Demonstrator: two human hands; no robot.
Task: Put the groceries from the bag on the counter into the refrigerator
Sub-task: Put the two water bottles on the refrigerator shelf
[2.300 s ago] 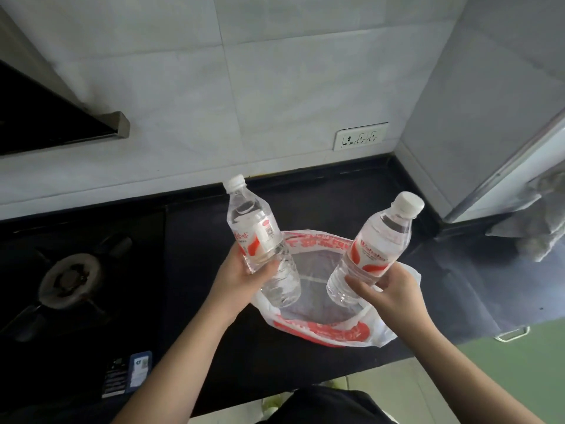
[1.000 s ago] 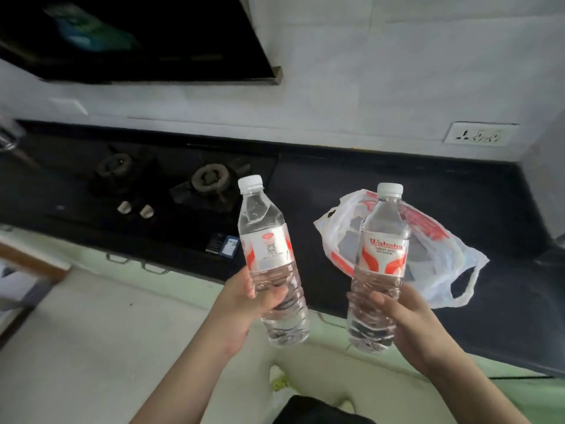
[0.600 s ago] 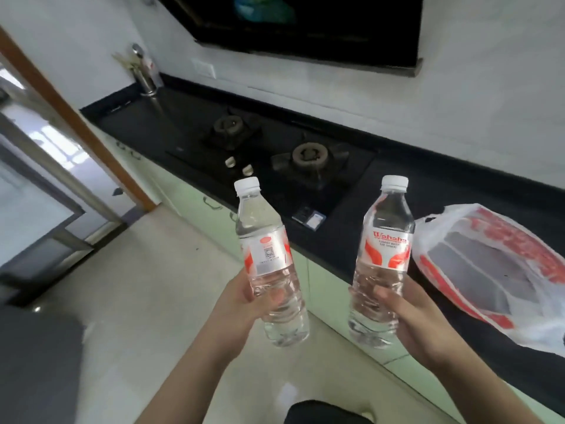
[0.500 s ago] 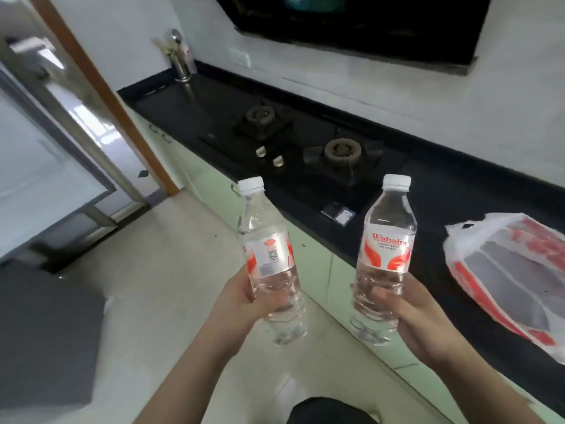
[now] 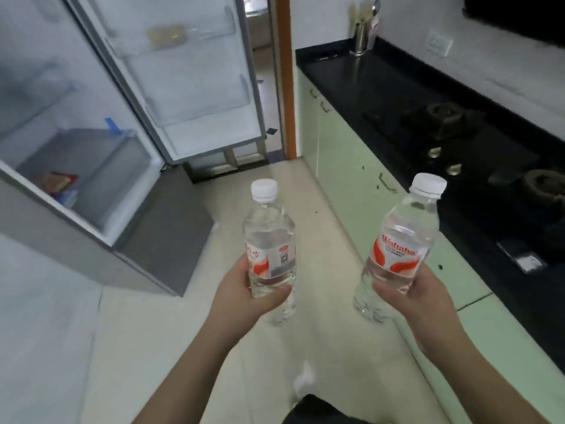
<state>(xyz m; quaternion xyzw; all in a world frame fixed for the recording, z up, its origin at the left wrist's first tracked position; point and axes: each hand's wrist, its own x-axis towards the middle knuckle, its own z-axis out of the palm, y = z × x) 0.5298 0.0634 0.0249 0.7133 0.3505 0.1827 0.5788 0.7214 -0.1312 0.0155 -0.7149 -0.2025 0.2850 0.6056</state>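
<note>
I hold two clear water bottles with white caps and red-and-white labels. My left hand [image 5: 244, 289] grips the left water bottle [image 5: 269, 237] around its lower half. The right water bottle [image 5: 403, 237] leans a little to the right in the grip of my right hand [image 5: 409, 295]. Both are held upright over the floor. The refrigerator [image 5: 76, 154] stands open at the left, its door [image 5: 189, 75] swung wide with clear door shelves. Some packets lie low inside it. The grocery bag is out of view.
A black counter [image 5: 382, 84] over pale green cabinets [image 5: 345, 166] runs along the right, with a gas hob [image 5: 452, 123] and a metal utensil holder [image 5: 362, 38] at its far end. A doorway with an orange frame [image 5: 286, 75] lies ahead. Pale tiled floor [image 5: 305, 203] lies between fridge and cabinets.
My view has swung left from the bag and counter to the open refrigerator. Both hands still hold their bottles in front of me; the bag has left the view.
</note>
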